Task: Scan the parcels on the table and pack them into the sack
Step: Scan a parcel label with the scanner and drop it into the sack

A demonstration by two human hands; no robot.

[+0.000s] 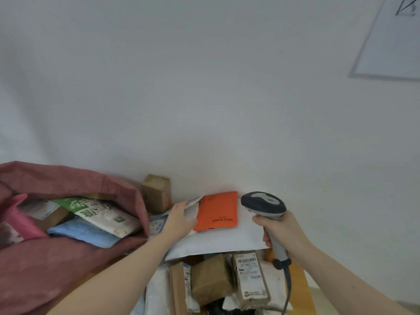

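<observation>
A dark red sack (45,264) lies open at the left, with several parcels inside: a green-and-white packet (100,214), a blue one (84,233) and a pink one (18,221). My left hand (179,219) reaches over the table and holds the edge of a white flat mailer (193,206) next to an orange packet (218,211). My right hand (279,228) grips a grey barcode scanner (263,204), its head pointing toward the orange packet. A large white mailer (227,239) lies under both.
A small brown box (156,192) stands against the white wall behind the sack. Near me lie several brown boxes and bags, among them a labelled box (252,278) and a kraft parcel (211,278). The scanner's cable (288,289) hangs down at the right.
</observation>
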